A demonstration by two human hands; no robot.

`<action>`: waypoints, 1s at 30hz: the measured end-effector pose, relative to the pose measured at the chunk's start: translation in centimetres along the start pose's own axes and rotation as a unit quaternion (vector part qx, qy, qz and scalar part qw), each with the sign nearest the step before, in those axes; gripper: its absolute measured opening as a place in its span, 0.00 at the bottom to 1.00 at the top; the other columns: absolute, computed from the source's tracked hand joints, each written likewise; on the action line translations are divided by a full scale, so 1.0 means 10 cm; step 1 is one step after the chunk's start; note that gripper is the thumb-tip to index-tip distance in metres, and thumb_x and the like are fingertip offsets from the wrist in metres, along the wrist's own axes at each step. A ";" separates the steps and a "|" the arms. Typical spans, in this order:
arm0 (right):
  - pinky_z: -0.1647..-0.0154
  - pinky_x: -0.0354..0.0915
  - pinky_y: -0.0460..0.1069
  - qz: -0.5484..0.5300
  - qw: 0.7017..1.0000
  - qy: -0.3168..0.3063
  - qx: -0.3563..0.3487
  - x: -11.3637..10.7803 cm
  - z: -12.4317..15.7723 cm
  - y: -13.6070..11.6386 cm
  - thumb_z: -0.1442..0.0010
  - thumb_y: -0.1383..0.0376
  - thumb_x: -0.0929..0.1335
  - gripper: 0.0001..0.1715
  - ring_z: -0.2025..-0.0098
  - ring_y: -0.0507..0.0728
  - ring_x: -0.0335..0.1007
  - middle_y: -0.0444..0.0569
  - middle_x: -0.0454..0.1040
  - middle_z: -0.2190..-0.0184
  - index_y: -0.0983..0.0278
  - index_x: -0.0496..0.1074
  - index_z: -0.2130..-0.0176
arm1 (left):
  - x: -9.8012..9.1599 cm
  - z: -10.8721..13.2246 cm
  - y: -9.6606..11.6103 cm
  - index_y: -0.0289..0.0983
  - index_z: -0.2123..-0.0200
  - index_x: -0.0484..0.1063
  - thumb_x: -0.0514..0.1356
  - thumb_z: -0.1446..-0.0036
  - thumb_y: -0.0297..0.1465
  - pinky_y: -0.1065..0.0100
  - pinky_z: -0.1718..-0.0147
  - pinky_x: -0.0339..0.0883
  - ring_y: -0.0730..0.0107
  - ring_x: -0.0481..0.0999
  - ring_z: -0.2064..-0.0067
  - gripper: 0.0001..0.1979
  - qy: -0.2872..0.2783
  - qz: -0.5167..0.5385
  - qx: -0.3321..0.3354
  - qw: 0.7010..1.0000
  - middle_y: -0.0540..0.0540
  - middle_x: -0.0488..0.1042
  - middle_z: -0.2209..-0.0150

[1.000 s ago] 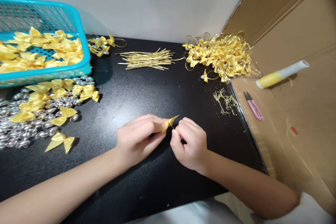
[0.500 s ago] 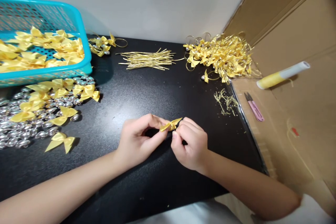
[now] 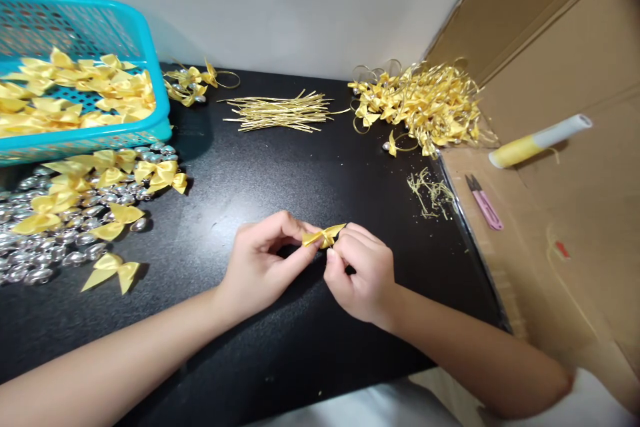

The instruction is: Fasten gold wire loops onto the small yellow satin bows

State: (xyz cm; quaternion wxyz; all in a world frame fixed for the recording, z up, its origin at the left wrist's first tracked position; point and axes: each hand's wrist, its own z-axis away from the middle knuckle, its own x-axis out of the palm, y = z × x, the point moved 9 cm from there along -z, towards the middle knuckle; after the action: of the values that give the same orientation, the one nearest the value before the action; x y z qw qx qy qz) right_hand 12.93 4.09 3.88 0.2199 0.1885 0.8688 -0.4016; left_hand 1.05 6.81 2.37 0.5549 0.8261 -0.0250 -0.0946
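Note:
Over the front of the black table, a small yellow ribbon bow [image 3: 324, 236] is pinched between the thumb and fingers of my left hand [image 3: 265, 253]. Close against the bow's right side, my right hand [image 3: 361, 270] is closed, thumb tip pressed to the curled forefinger. Whatever that pinch holds is too small and too covered to make out. To the left, a loose yellow bow [image 3: 113, 271] lies beside a spread of silver beads [image 3: 75, 257], with more bows resting on top of them.
A turquoise basket [image 3: 163, 97] of bows stands at the back left. Behind my hands lie gold ties [image 3: 280, 112]; at back right, finished bows with loops [image 3: 420, 107]. Thread scraps [image 3: 430, 193], pink snips [image 3: 485, 203] and a yellow-white tube [image 3: 540, 140] are at right.
Both hands stay almost in place on the bow, with only a slight shift of the fingers. The whole view has slid a little.

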 end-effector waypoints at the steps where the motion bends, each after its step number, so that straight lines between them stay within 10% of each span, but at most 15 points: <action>1: 0.73 0.60 0.47 0.000 1.000 -0.001 0.000 0.00 0.00 0.00 0.44 0.75 0.60 0.17 0.77 0.51 0.57 0.41 0.59 0.82 0.59 0.51 0.78 | 0.00 0.00 0.00 0.35 0.73 0.70 0.64 0.48 0.19 0.74 0.69 0.78 0.72 0.82 0.70 0.08 -0.001 -0.001 0.002 1.000 0.48 0.82 0.71; 30: 0.73 0.58 0.46 -0.008 1.000 -0.007 0.003 0.02 0.00 0.01 0.44 0.75 0.60 0.17 0.77 0.50 0.53 0.40 0.55 0.82 0.60 0.49 0.78 | -0.01 0.04 0.01 0.35 0.72 0.70 0.65 0.50 0.16 0.79 0.66 0.75 0.77 0.81 0.68 0.10 -0.013 -0.042 0.016 0.999 0.52 0.81 0.70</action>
State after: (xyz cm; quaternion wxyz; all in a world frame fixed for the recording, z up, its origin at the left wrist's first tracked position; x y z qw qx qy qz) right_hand 12.84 4.14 3.74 0.2222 0.1798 0.8675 -0.4071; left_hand 0.84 6.40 2.28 0.5369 0.8338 0.0007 -0.1285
